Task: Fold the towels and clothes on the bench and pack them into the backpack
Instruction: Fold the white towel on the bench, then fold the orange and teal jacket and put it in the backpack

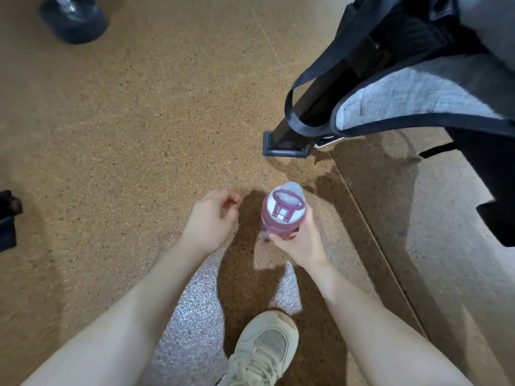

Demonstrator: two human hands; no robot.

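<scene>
My right hand [302,240] grips a pink water bottle [281,211] with a white lid and a pink carry loop, held upright above the floor. Just left of the bottle my left hand [211,218] hovers with its fingers loosely curled and nothing in it. At the upper right hangs a grey backpack [412,98] with black trim; its black strap [295,112] loops down beside the black bench leg [289,137]. No towels or clothes show in this view.
Speckled tan rubber flooring [139,121] fills the view. A dark dumbbell [73,18] lies at the top left and a dark object [8,218] sits at the left edge. My beige sneaker [264,349] stands below the bottle. A floor seam runs along the right.
</scene>
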